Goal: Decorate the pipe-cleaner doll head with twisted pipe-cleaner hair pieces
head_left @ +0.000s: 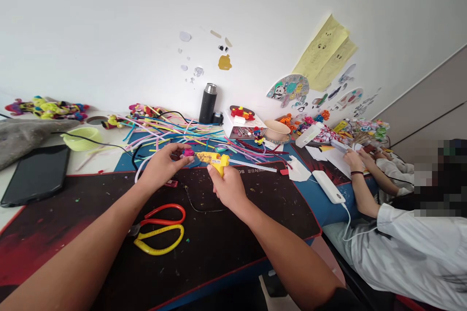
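My left hand (165, 161) pinches a small magenta fuzzy piece (188, 152) between thumb and fingertips, above the dark mat. Wrapped round the handle of a yellow hot glue gun (213, 159) is my right hand (230, 185). The gun's nozzle points left and sits close to the magenta piece; whether they touch I cannot tell. A pale glue stick (253, 165) sticks out of the gun's back end. Below my left hand lie scissors (160, 228) with one red and one yellow handle loop, their blades partly hidden by my left forearm.
Loose pipe cleaners (171, 131) spread across the back of the table. Behind them stands a black thermos (208, 103), near a white box (233, 129) and a bowl (276, 130). A phone (36, 175) lies left, a power bank (328, 186) right. Another person's hands (355, 159) hold something at right.
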The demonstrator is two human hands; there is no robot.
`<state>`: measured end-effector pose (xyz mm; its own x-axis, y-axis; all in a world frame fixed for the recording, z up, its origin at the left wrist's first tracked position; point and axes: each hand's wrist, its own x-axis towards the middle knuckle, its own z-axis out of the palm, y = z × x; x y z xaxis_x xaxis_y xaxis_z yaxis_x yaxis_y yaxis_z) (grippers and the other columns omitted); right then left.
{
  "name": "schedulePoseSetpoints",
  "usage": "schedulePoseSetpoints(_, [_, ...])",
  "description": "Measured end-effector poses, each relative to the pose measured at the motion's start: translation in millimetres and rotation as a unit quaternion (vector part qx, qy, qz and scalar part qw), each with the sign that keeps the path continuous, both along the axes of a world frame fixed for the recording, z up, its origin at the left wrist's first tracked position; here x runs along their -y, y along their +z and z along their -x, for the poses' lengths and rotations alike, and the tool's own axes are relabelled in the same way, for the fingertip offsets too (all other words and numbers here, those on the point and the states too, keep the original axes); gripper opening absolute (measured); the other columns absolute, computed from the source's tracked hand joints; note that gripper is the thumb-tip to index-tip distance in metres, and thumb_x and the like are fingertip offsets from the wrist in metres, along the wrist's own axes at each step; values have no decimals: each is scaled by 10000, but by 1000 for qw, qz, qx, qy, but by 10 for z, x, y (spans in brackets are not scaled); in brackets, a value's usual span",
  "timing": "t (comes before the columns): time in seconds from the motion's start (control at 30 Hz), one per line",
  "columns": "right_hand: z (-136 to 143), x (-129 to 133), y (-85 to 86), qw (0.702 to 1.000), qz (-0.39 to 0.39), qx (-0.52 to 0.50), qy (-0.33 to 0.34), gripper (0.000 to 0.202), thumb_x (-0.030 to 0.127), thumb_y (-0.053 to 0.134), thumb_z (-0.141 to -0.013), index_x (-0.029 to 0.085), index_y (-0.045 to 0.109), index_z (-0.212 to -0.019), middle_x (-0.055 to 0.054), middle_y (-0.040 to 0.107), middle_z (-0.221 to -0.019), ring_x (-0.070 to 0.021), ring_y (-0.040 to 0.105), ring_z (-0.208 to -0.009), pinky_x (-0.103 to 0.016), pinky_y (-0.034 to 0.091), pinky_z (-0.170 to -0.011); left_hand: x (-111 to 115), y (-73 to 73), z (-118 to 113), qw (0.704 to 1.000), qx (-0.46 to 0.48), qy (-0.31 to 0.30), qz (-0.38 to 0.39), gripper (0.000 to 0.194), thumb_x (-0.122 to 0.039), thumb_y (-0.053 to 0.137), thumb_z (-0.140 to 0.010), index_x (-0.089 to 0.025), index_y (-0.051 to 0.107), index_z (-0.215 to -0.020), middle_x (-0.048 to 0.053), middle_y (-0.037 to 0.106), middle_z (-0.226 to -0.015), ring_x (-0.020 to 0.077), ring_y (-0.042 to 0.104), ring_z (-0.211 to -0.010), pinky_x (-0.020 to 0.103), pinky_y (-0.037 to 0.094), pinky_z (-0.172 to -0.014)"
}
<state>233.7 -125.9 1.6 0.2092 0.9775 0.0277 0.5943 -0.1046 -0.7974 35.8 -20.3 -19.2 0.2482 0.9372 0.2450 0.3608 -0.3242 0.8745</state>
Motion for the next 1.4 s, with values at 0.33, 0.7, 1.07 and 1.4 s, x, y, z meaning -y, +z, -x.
schedulePoseSetpoints(0.33, [-1,-1,-7,1000,7,0,-8,575,562,566,-1052,245,521,-574,-10,572,-445,-175,633,-472,-256,452,-543,0,6,16,1000,-18,-2,-2,613,-701,758,-785,-223,785,-1169,95,822,-1098,308,728,-948,413,570,-887])
schedulePoseSetpoints(0.7, [-3,1,5,1000,10,-5,-7,566,550,574,-1052,246,524,-576,4,552,-433,-175,627,-464,-263,452,-547,11,32,5,1000,-20,8,-6,557,-668,775,-780,-237,800,-1132,79,826,-1055,298,717,-912,392,576,-857])
schedulePoseSetpoints(1.07, [-6,-6,-61,999,-7,-33,-1,506,562,564,-1048,248,509,-656,13,584,-477,-150,583,-429,-248,418,-498,15,48,-4,1000,-16,15,-15,557,-686,764,-753,-243,804,-1088,75,808,-983,302,703,-881,395,573,-820])
schedulePoseSetpoints(1.4, [0,-11,-76,998,-9,-58,2,489,553,581,-1033,239,528,-661,20,589,-489,-133,559,-415,-241,419,-497,21,50,9,999,-27,14,-13,579,-710,747,-767,-242,797,-1104,76,808,-989,302,703,-883,395,568,-829])
